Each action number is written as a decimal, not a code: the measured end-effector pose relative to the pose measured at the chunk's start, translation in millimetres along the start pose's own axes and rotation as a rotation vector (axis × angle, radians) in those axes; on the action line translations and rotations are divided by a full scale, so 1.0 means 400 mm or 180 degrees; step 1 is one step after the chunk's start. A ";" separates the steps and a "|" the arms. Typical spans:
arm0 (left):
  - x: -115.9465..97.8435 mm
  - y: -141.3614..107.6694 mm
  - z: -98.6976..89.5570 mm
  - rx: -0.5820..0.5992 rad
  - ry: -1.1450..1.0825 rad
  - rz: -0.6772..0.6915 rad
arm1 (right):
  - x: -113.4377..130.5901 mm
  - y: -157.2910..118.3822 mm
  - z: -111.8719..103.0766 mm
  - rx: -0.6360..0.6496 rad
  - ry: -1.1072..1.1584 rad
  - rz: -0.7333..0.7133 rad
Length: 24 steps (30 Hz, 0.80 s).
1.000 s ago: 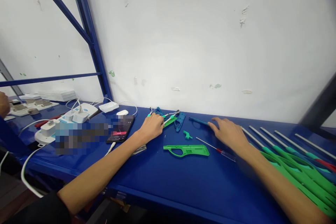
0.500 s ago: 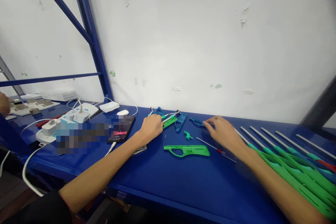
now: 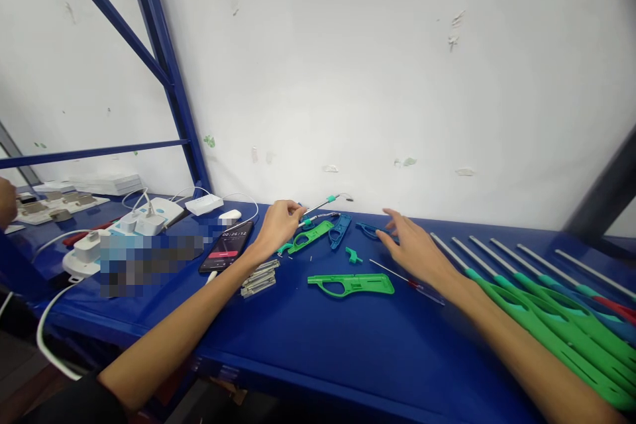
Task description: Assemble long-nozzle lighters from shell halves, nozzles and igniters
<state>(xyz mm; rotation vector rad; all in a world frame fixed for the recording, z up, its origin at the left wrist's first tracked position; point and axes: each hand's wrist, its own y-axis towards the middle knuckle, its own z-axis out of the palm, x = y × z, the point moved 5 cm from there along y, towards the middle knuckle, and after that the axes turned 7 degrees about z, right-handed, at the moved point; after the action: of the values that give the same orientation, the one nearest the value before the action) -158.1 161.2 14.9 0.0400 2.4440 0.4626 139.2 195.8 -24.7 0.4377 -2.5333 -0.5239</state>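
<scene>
My left hand (image 3: 279,228) pinches a thin metal lighter tube (image 3: 318,206) with a teal collar and a wire at its tip, raised above the table. Under it lie a green lighter shell half (image 3: 313,236), another tube with a wire, and a blue shell half (image 3: 340,232). My right hand (image 3: 410,245) is open, fingers spread, over a blue shell half (image 3: 368,230) at the back. Between the hands are a green shell half (image 3: 380,283) with its inside up, a small green trigger (image 3: 354,255) and a thin screwdriver (image 3: 392,270), its clear handle partly behind my right forearm.
Several lighters (image 3: 541,308) with metal tubes lie along the right. Clear, metal-ended parts (image 3: 261,277) are stacked beside my left forearm. Further left are a phone (image 3: 226,248), a power strip (image 3: 119,232) with cables, and another person's hand (image 3: 6,202) at the far edge.
My left hand has lifted a lighter tube from the pile and moved slightly left. My right hand's fingers have spread, lifting off the blue shell half. The view has shifted slightly.
</scene>
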 end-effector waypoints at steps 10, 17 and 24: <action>-0.032 -0.017 0.031 0.0407 -0.1214 0.0131 | 0.007 0.009 -0.060 -0.0395 0.0397 0.0153; -0.014 -0.014 0.046 0.0435 -0.1590 0.0161 | 0.048 0.001 -0.052 0.0223 0.0454 -0.0309; 0.000 -0.008 0.050 0.0322 -0.1731 0.0085 | 0.097 -0.027 -0.029 0.0910 0.0519 -0.0634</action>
<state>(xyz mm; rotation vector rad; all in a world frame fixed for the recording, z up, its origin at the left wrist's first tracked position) -145.7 164.8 -0.9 0.2129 1.9302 0.2905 115.8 167.6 -4.2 0.8098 -2.4254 -0.1847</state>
